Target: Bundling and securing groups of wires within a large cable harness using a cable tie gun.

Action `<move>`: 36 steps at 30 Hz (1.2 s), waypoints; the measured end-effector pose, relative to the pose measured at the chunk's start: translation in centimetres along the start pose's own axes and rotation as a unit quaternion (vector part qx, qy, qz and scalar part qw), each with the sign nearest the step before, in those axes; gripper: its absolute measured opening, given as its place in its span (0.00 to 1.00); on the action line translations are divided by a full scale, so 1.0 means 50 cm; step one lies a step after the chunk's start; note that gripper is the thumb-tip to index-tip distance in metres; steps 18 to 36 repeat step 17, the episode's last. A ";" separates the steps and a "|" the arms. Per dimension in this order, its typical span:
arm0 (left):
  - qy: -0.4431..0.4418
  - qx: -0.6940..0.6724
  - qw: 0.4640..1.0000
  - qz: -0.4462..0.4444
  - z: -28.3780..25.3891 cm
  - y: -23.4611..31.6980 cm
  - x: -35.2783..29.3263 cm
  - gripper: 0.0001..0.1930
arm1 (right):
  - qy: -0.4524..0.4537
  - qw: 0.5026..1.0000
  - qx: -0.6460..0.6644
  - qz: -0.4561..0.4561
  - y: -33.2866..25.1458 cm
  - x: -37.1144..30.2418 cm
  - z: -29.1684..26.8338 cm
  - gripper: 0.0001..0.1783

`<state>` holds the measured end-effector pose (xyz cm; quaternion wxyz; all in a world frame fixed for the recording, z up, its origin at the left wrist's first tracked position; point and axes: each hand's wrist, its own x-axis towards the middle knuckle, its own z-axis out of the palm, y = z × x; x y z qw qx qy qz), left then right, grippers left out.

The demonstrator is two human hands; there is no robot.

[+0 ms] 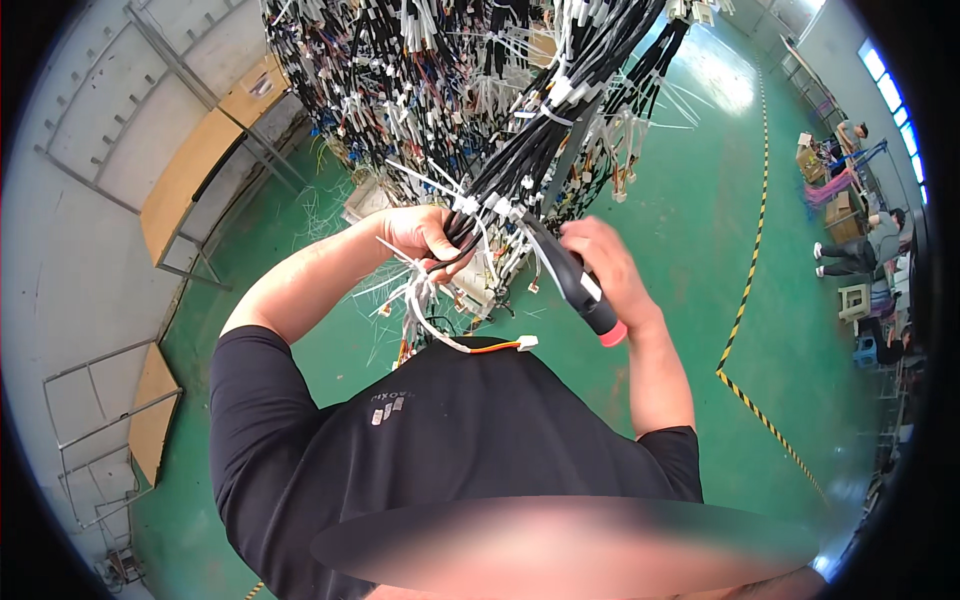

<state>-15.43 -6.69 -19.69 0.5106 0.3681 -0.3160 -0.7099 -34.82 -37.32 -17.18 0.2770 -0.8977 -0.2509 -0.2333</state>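
Note:
My left hand (425,235) is closed round the lower part of a thick bundle of black cables (500,175). White cable ties and small white connectors stick out beside its fingers. Just right of it, my right hand (612,262) grips a black and grey cable tie gun (570,275) with a red knob at its back end. The gun's nose meets the bundle at a white tie. Part of the right hand's grip is hidden behind the tool. Below my left hand hangs a white sleeved lead (430,322) with orange wires and a white connector (527,342).
A dense mass of hanging wire harnesses (370,90) fills the space ahead. Wooden-topped tables (185,185) stand along the left wall. Black and yellow tape (745,300) crosses the green floor (680,260) on the right. A seated person (870,245) and boxes are farther right.

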 end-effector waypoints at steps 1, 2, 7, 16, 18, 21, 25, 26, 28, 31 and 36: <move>0.003 -0.009 1.000 0.003 0.000 -0.002 -0.003 0.21 | 0.033 0.992 -0.113 -0.046 -0.007 0.012 -0.019 0.20; 0.015 0.004 1.000 0.007 0.002 -0.001 -0.005 0.21 | 0.077 0.976 -0.199 -0.053 -0.022 0.014 -0.029 0.18; 0.015 -0.016 1.000 0.013 0.006 -0.001 -0.003 0.21 | 0.139 0.704 0.627 0.303 0.004 -0.068 0.028 0.19; 0.010 -0.024 1.000 0.005 0.002 -0.006 0.010 0.21 | 0.021 0.952 0.229 0.204 -0.021 -0.092 0.048 0.24; 0.011 -0.026 1.000 0.002 0.004 -0.008 0.010 0.21 | -0.006 0.915 0.345 0.210 -0.003 -0.095 0.051 0.24; 0.011 -0.026 1.000 0.002 0.004 -0.008 0.010 0.21 | -0.006 0.915 0.345 0.210 -0.003 -0.095 0.051 0.24; 0.011 -0.026 1.000 0.002 0.004 -0.008 0.010 0.21 | -0.006 0.915 0.345 0.210 -0.003 -0.095 0.051 0.24; 0.011 -0.026 1.000 0.002 0.004 -0.008 0.010 0.21 | -0.006 0.915 0.345 0.210 -0.003 -0.095 0.051 0.24; 0.011 -0.026 1.000 0.002 0.004 -0.008 0.010 0.21 | -0.006 0.915 0.345 0.210 -0.003 -0.095 0.051 0.24; 0.011 -0.026 1.000 0.002 0.004 -0.008 0.010 0.21 | -0.006 0.915 0.345 0.210 -0.003 -0.095 0.051 0.24; 0.011 -0.026 1.000 0.002 0.004 -0.008 0.010 0.21 | -0.006 0.915 0.345 0.210 -0.003 -0.095 0.051 0.24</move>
